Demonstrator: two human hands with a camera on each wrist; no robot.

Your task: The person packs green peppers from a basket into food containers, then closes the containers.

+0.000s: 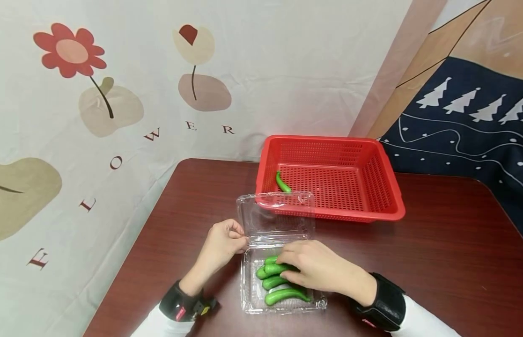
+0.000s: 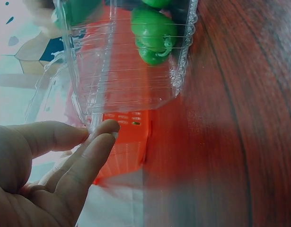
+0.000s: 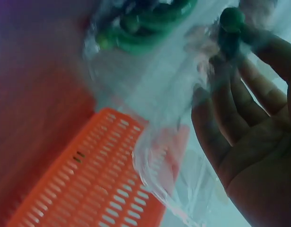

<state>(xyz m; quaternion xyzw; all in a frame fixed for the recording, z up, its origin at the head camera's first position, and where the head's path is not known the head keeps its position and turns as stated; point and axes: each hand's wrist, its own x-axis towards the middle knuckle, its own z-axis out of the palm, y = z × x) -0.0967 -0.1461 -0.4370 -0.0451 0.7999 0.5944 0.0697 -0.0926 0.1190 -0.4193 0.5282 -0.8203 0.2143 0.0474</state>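
A clear plastic clamshell box (image 1: 248, 299) sits on the table with its lid (image 1: 271, 220) raised toward the back. Several green peppers (image 1: 284, 296) lie crosswise in its base. My left hand (image 1: 222, 242) pinches the box's back left corner near the hinge, thumb against fingertips in the left wrist view. Over the base, my right hand (image 1: 313, 267) holds a green pepper (image 3: 230, 35) between thumb and fingers, just above the other peppers. Its palm and fingers cover the right ends of some peppers in the head view.
Behind the box stands a red plastic basket (image 1: 389, 187), overlapped by the clear lid in the head view. One green pepper (image 1: 282, 182) lies at its left side. The brown table (image 1: 451, 252) meets a printed cloth backdrop (image 1: 295, 70) at the back.
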